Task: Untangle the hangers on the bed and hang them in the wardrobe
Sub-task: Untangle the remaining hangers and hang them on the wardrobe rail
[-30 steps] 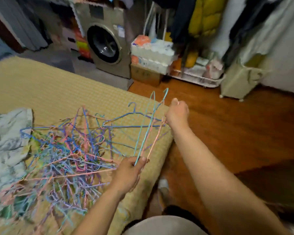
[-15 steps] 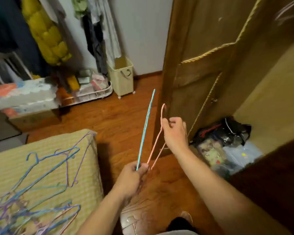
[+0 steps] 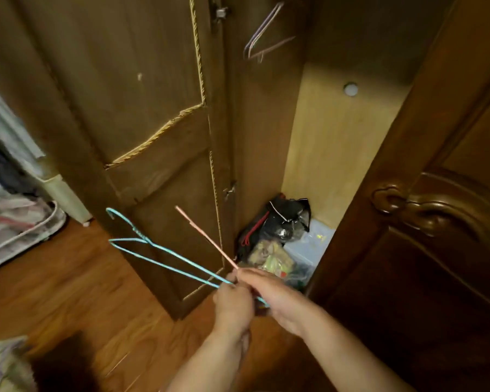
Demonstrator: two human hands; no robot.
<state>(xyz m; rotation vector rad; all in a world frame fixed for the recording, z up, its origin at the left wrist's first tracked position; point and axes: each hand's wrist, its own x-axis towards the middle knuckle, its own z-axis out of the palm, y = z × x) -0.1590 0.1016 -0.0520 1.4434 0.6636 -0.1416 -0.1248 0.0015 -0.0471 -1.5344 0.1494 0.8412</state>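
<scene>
We stand facing the open wardrobe [image 3: 331, 154], and our two hands meet low in the centre of the frame. Our left hand [image 3: 234, 305] is curled around one end of a blue wire hanger [image 3: 164, 251]; the hanger runs up and to the left from that grip, its triangle pointing at the middle left of the frame and its hook [image 3: 116, 215] curling at the far end, in front of the open wardrobe door [image 3: 142, 108]. Our right hand [image 3: 277, 295] lies just beside the left, touching it, and pinches the low end of a pink wire hanger [image 3: 207, 239], seen edge-on as a thin line rising up and left from the fingertips. The two hangers cross close to the hands and spread apart farther out. In the upper centre, several pale wire hangers [image 3: 263, 35] already hang inside the wardrobe. On the wardrobe floor, just beyond our hands, sit a black bag [image 3: 280, 222] and clear plastic bags [image 3: 303, 250]. A corner of the bed [image 3: 3, 366] shows at lower left.
</scene>
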